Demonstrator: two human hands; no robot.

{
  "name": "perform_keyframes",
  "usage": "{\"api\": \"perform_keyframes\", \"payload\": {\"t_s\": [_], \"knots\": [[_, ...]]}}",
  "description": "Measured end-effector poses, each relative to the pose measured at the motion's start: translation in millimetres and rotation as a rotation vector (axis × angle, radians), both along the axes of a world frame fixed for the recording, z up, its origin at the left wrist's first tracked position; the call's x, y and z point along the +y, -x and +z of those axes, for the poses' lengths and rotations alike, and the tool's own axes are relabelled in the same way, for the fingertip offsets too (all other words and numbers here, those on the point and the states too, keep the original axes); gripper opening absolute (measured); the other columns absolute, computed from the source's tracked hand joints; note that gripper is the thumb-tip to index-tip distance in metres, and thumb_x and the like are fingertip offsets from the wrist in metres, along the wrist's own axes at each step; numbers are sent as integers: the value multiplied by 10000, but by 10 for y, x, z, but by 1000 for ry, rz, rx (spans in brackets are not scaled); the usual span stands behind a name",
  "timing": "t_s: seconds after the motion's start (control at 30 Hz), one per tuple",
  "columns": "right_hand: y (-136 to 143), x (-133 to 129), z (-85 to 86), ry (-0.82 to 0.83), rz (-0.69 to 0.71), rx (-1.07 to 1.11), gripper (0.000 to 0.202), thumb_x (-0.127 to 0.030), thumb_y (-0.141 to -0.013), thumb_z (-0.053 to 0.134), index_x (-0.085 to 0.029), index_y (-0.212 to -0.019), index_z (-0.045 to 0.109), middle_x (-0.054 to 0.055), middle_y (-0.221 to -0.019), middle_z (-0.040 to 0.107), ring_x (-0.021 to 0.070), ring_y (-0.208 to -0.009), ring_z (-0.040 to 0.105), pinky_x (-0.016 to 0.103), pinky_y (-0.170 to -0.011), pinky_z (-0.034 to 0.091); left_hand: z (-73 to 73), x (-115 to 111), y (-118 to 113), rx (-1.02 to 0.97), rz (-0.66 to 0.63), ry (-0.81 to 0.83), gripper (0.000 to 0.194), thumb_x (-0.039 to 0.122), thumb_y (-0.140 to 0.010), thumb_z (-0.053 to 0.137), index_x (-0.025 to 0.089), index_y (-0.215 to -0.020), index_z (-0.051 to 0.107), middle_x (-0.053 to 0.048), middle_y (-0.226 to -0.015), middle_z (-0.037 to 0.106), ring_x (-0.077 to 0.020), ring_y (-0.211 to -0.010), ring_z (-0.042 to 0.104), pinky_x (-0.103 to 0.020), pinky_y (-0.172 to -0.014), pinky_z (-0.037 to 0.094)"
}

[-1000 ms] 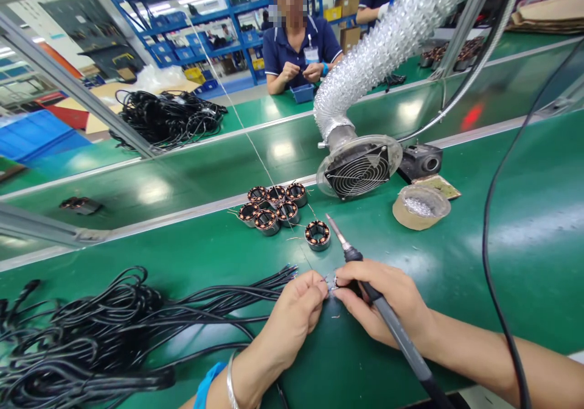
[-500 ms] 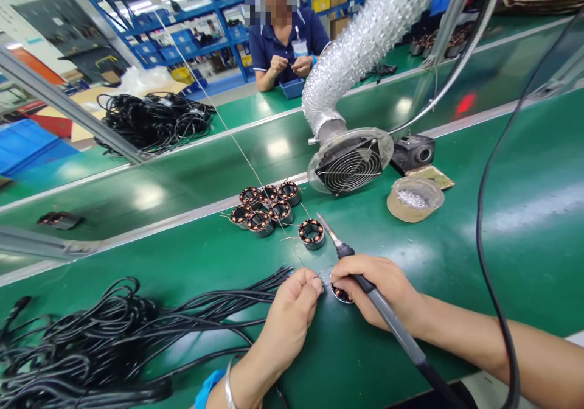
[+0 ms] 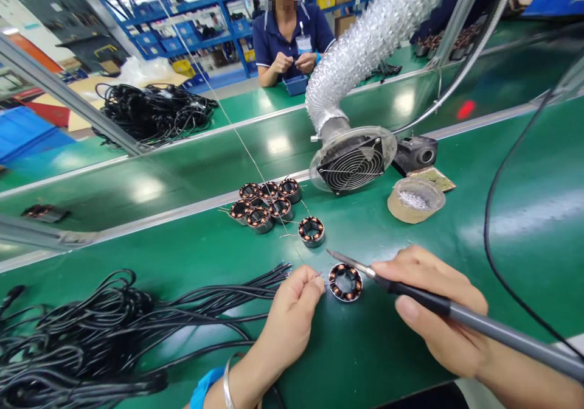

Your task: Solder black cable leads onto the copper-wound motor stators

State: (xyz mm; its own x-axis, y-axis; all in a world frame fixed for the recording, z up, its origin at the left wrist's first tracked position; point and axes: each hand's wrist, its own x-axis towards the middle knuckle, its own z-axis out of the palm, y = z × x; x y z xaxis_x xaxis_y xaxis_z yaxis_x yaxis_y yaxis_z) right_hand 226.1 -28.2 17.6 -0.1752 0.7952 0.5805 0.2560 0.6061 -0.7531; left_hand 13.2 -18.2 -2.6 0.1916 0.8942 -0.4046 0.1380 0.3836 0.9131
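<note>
Head view: left hand (image 3: 289, 314) pinched thin wire ends (image 3: 320, 274). Copper ring (image 3: 343, 294) sat on bench (image 3: 378, 348), just right of left hand, between hands, nearer left one. Right hand (image 3: 449, 343) gripped soldering iron (image 3: 426, 297); iron's long body slanted far-left, tip by ring's far rim, could not tell if touching. Second ring (image 3: 312, 238) stood beyond left hand. Black cables (image 3: 114, 324) crowded left hand's left side. Bench top spread beyond right hand, up to tan tub (image 3: 413, 214).

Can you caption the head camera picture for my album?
Right hand holding a soldering iron, left hand pinching thin wire beside a copper-wound ring on a green bench.
</note>
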Motion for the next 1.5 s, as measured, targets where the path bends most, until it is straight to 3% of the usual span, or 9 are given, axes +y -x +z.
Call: {"api": "perform_keyframes", "payload": {"t_s": [0.17,0.37,0.67,0.83,1.13,1.5], "knots": [[-28,-5,-24,87,-16,28,242,-138,-820,533,-224,-1009,658,-5,-716,636,138,-583,568,268,-528,440,8,4,-2,31,-20,-14,292,442,-869,488,213,-700,422,109,-537,225,-77,-460,154,-235,-456,143],[6,12,-53,119,-27,32,190,-141,-813,529,-217,-941,647,-13,-692,638,124,-560,562,246,-518,425,-3,3,2,46,-28,-26,290,441,-884,463,217,-706,413,111,-537,222,-79,-458,157,-240,-461,148],[20,14,-46,109,19,33,225,-126,-802,524,-209,-972,646,-1,-721,648,129,-559,559,255,-512,429,19,-1,-15,72,-42,-51,295,423,-904,444,221,-695,394,107,-529,239,-86,-465,168,-247,-469,160],[93,-35,-47,57,7,57,222,-150,-794,525,-199,-972,648,-15,-616,546,129,-488,468,267,-468,353,21,-4,-10,86,-46,-69,297,422,-908,446,218,-696,403,101,-539,259,-91,-482,181,-246,-479,176],[148,-75,33,-168,41,-67,295,-78,-738,482,-155,-975,640,10,-598,553,131,-446,451,279,-453,334,19,-20,-10,99,-30,-103,302,409,-909,485,213,-690,419,86,-561,292,-103,-518,224,-242,-499,210],[62,-80,43,-98,19,-20,392,-79,-725,505,-197,-1078,627,15,-619,567,148,-482,484,292,-451,362,10,-19,-3,114,-32,-94,295,398,-925,467,214,-698,427,85,-553,279,-108,-517,219,-240,-501,210]]}}
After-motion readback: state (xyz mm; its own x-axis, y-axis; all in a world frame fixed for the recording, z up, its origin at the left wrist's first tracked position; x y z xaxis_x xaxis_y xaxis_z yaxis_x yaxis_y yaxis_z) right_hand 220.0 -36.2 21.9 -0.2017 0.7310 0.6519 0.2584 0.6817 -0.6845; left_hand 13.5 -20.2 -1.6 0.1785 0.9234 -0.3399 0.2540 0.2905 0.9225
